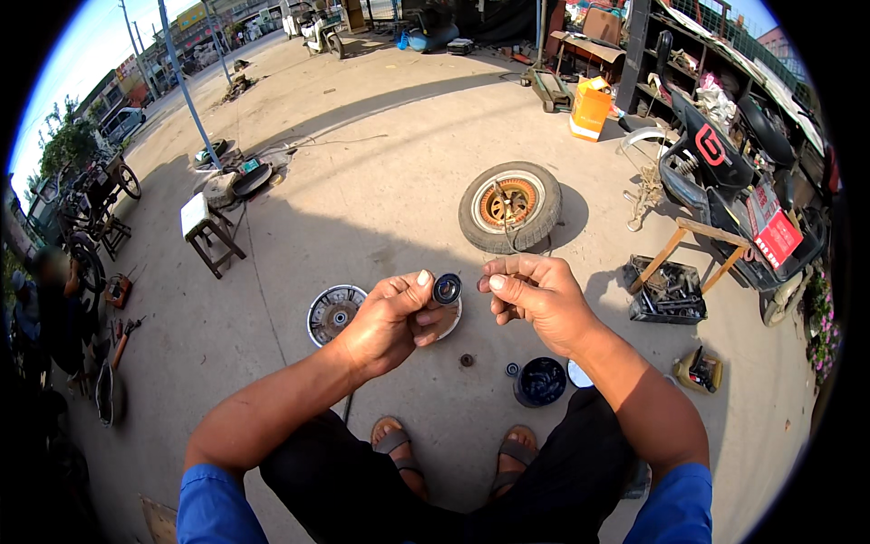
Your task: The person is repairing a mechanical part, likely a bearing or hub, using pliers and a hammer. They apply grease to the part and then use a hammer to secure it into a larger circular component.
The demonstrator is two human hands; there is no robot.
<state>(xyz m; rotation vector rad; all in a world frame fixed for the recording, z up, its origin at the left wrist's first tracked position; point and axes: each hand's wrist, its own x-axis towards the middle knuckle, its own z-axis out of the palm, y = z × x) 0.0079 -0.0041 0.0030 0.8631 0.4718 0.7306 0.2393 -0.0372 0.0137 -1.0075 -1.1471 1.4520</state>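
My left hand (403, 313) grips a small dark round bearing (447, 288) with a metal ring, held up at chest height. My right hand (539, 299) is just right of it, thumb and forefinger drawn together on something too small to make out. Behind my left hand lies a round metal hub plate (326, 317), with a pale round piece partly hidden by my fingers. Below on the concrete are a small dark ring part (467, 360) and a tub of dark grease (542, 383) beside a small round part (512, 369).
A tyred wheel (544, 211) lies ahead. A stool (204, 218) stands left; parked cycles and a person (50, 299) are farther left. A toolbox (666, 295), wooden frame, yellow container (698, 372) and vehicle bodywork (698, 154) are right. An orange box (589, 109) is behind them.
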